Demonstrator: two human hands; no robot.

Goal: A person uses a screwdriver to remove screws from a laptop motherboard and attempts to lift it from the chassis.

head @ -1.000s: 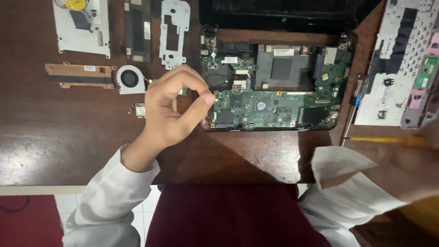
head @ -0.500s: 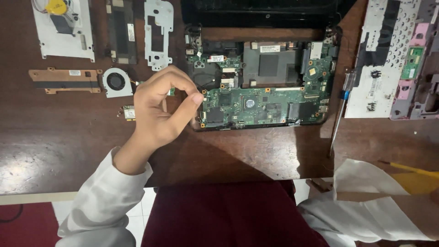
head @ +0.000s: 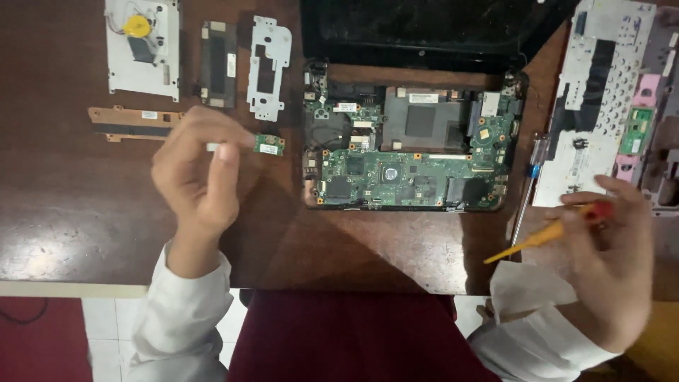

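While the opened laptop [head: 410,148] lies at the far middle of the dark wooden table [head: 78,212], its green circuit board [head: 403,177] bare to the camera, the left hand [head: 194,173] hangs over the table to the left of it. Thumb and fingers are pinched narrow on a small green circuit card [head: 269,145] with a white rectangular label on its face. The card pokes out to the right of the fingertips, just beside the laptop's left edge and below a silver bracket [head: 267,67].

Over on the right, the right hand [head: 608,262] is curled around a screwdriver [head: 548,232] with a yellow shaft and a red end; it lies slanted, its tip pointing down and left above the near edge of the table. That grip is closed on the handle.

Far left, a silver metal plate [head: 141,49] carries a round yellow disc, and next to it sits a dark flat module [head: 217,64] with a small white sticker on its right side. Below them a copper-coloured strip [head: 131,122] lies lengthwise, with a small white label near its middle, partly hidden by the left hand.

Far right, the upturned keyboard panel [head: 601,99] shows its pale perforated back, with a pink-edged piece and a small green board at its right rim. White sleeves cover both wrists.
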